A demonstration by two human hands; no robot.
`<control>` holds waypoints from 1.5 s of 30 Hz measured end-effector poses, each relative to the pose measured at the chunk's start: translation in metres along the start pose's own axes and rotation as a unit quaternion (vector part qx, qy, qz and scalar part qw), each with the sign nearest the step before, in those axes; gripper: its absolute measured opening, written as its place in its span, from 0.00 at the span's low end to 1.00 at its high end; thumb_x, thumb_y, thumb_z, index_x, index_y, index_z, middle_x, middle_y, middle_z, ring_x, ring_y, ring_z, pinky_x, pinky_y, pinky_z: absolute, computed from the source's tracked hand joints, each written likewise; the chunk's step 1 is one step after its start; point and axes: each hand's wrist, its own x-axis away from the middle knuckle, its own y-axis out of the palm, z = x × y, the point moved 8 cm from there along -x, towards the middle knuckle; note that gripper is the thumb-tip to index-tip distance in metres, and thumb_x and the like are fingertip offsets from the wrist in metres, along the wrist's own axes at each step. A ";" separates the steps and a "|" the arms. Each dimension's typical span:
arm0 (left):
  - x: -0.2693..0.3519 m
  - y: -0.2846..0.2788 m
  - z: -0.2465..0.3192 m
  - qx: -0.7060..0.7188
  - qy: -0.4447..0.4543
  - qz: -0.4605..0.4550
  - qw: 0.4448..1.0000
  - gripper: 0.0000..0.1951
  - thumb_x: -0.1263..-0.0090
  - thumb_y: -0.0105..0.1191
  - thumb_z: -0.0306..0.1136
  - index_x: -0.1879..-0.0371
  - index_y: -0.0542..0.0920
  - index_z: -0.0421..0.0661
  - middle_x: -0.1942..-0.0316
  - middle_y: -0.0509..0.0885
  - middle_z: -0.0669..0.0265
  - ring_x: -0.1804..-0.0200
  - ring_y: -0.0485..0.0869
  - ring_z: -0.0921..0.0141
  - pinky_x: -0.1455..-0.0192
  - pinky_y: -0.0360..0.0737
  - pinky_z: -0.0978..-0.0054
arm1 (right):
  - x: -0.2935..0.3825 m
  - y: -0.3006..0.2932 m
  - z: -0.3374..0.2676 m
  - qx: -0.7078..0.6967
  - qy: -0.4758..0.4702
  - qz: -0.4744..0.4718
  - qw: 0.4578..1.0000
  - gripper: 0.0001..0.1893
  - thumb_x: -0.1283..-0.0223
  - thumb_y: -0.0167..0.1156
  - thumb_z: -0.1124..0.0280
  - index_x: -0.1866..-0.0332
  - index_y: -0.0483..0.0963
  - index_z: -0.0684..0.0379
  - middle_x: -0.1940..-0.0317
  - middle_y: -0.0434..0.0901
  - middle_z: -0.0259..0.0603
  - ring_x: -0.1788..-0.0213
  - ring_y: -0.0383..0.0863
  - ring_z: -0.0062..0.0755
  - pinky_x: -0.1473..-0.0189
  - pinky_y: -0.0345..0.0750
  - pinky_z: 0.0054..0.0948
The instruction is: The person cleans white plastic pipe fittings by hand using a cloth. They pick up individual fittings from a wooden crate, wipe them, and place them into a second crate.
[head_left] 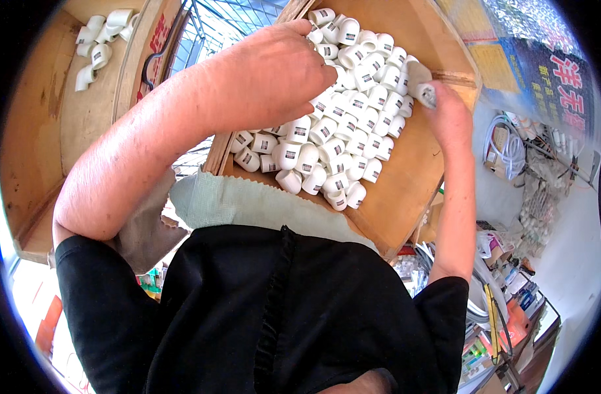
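White plastic pipe end caps, each with a small dark label, lie packed in rows in a wooden box before me. My left hand reaches over the upper left of the caps with its fingers bent; whether it holds one is hidden behind the hand. At the right edge of the pile, my right hand grips a whitish rolled cloth, blurred in part, which touches the caps. A pale green cloth hangs over the near edge of the box, against my black shirt.
Another wooden box at the left holds several white pipe elbows. A blue wire rack stands between the boxes. At the right are a coiled clear hose, a printed banner and cluttered shelves.
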 end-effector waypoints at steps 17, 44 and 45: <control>0.001 0.006 0.000 -0.039 0.011 0.022 0.999 0.12 0.45 0.64 0.34 0.69 0.76 0.43 0.70 0.82 0.60 0.58 0.80 0.59 0.44 0.72 0.64 | 0.142 0.015 -0.099 -0.066 -0.031 -0.333 0.940 0.16 0.53 0.65 0.65 0.59 0.74 0.61 0.65 0.81 0.49 0.59 0.82 0.49 0.57 0.78 0.44; -0.004 0.002 -0.002 -0.045 -0.019 0.028 0.998 0.13 0.41 0.50 0.23 0.56 0.74 0.42 0.70 0.82 0.59 0.60 0.82 0.60 0.45 0.72 0.66 | 0.001 0.018 -0.019 -0.458 0.143 -0.010 0.877 0.17 0.40 0.64 0.65 0.48 0.76 0.60 0.60 0.84 0.36 0.57 0.81 0.24 0.51 0.76 0.27; -0.004 0.002 -0.002 -0.040 -0.016 0.041 0.998 0.13 0.40 0.50 0.23 0.56 0.74 0.42 0.69 0.82 0.60 0.60 0.82 0.60 0.45 0.73 0.65 | -0.002 0.015 0.001 -0.410 0.138 0.019 0.902 0.18 0.40 0.64 0.63 0.48 0.76 0.60 0.60 0.84 0.38 0.57 0.82 0.28 0.52 0.76 0.29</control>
